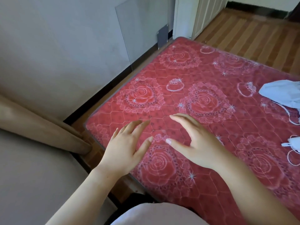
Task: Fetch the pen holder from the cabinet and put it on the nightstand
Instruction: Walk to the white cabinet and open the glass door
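Both the left hand (125,148) and the right hand (194,143) are held side by side, fingers spread and empty, above the red patterned mattress (203,75).

Mattress (203,98): red quilted cloth under glossy clear plastic film. Floor (253,39): striped wood, slight sheen. Wall (56,46): matt paint, scuffed. Curtain (40,127): soft beige cloth. Leaning pane (142,30): clear glass.

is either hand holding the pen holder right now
No, the left hand and right hand are both open and empty, fingers spread above the red mattress, and no pen holder is in view.
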Motion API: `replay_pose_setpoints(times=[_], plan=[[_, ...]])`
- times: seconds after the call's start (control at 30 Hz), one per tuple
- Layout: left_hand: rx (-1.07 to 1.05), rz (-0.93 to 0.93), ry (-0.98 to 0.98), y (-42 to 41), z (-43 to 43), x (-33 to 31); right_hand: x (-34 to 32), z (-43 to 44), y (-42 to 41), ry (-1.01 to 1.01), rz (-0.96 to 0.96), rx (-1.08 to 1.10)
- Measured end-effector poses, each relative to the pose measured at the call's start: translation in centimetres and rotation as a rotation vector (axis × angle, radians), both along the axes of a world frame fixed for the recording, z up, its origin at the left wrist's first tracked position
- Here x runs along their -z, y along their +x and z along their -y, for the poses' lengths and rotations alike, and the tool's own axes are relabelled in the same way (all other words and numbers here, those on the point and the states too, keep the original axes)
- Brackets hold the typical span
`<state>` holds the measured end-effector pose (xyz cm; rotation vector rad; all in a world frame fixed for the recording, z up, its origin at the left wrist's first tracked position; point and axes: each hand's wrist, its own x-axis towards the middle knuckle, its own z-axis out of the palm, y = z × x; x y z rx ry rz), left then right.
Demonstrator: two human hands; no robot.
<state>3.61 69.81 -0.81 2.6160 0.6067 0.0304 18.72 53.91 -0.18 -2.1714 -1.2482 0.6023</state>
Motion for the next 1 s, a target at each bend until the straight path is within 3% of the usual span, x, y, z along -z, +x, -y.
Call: replay_pose_setpoints(times=[0.2,0.53,0.8,1.0], plan=[[-0.028,0.026,-0.036,-0.1,-3.4,0.5,0.5,-4.0,-0.1,-0.010,-0.032,-0.039],[0.011,0.068,-0.119,1.0,-19.0,2.4,0.6,-18.8,0.0,-0.067,0.018,-0.011],[0.125,0.016,0.038,0.9,-38.8,-1.9,-2.6,-36.2,-0.7,-0.020,0.021,0.072],[0.139,0.046,0.096,1.7,-45.0,-3.7,-3.4,-43.3,-0.7,0.044,0.038,0.047]])
